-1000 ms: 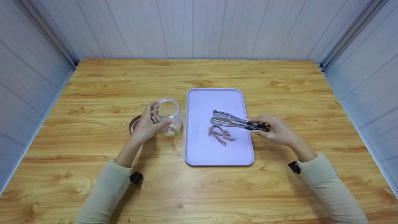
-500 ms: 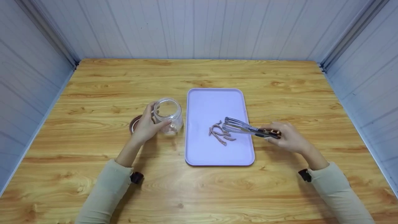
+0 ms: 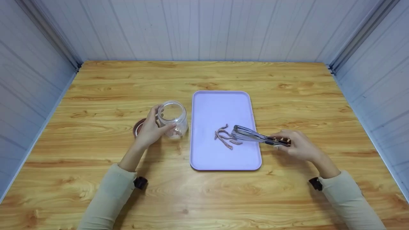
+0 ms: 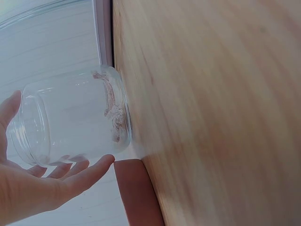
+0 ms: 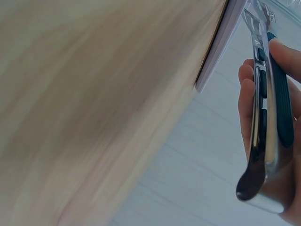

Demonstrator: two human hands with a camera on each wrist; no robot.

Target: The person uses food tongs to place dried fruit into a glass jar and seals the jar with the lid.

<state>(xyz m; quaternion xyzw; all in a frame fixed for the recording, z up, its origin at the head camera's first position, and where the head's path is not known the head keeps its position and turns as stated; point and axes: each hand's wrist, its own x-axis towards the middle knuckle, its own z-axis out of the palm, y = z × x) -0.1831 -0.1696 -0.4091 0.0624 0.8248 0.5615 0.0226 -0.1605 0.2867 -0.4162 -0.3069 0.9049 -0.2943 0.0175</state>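
My left hand (image 3: pixel 150 131) holds a clear jar (image 3: pixel 182 125), its thumb and fingers curved around the side. The jar stands upright without a lid, and some reddish-brown strips (image 4: pixel 111 96) lie at its bottom in the left wrist view. My right hand (image 3: pixel 297 144) grips metal tongs (image 3: pixel 250 135) with dark handle pads (image 5: pixel 281 101). The tongs' tips are close together over the lilac tray (image 3: pixel 220 105), at the right side of a small pile of reddish-brown strips (image 3: pixel 225 145). Whether they pinch a strip I cannot tell.
A brown lid (image 3: pixel 136 127) lies on the wooden table (image 3: pixel 204 198) just left of the jar, partly hidden by my left hand. The tray has a low raised rim. White panel walls (image 3: pixel 198 30) bound the table at the back and both sides.
My right hand has moved right and nearer to me, bringing the tongs' tips to the right of the strips. The tongs' arms have come closer together. My left hand and the jar stay put.
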